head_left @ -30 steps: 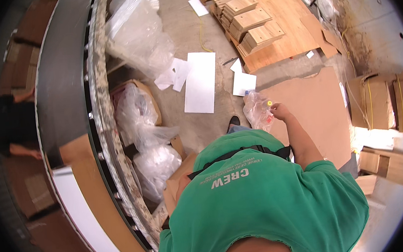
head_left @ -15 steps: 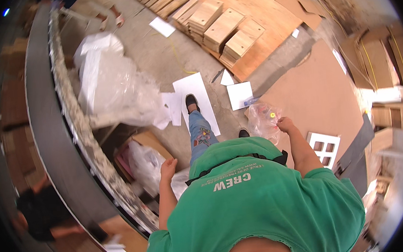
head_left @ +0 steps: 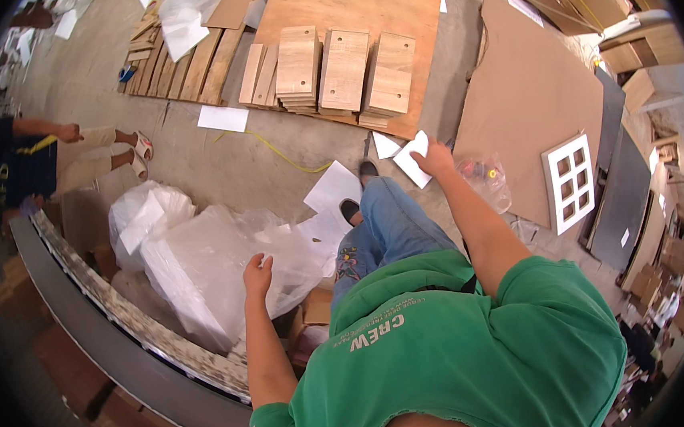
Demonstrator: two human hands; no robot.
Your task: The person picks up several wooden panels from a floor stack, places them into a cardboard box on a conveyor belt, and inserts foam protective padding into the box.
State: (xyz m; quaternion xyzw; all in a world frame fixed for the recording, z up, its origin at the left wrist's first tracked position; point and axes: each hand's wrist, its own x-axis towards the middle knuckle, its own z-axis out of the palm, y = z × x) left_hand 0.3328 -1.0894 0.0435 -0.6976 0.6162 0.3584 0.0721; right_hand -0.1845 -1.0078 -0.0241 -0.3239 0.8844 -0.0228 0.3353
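Observation:
My right hand (head_left: 436, 159) is stretched forward and grips the top of a clear plastic bag (head_left: 488, 179) with small red and yellow pieces inside. The bag hangs beside my right hand, over the edge of a brown board (head_left: 529, 94). My left hand (head_left: 257, 276) hangs out to my left with loosely curled fingers and nothing in it, just in front of a heap of white plastic bags (head_left: 201, 261). My legs in blue jeans (head_left: 387, 226) and dark shoes stand on the concrete floor among white paper sheets (head_left: 332, 188).
A curved roller conveyor (head_left: 126, 331) runs along the lower left. Another person (head_left: 21, 162) crouches at far left. Stacks of light wooden panels (head_left: 343, 69) lie ahead on plywood. A white grid frame (head_left: 568, 182) and dark panels lean at right. A yellow cord (head_left: 282, 160) crosses the floor.
The view has swung as I stepped forward. My right hand keeps hold of the clear bag. My left arm has swung out to the side, beside the white plastic bags.

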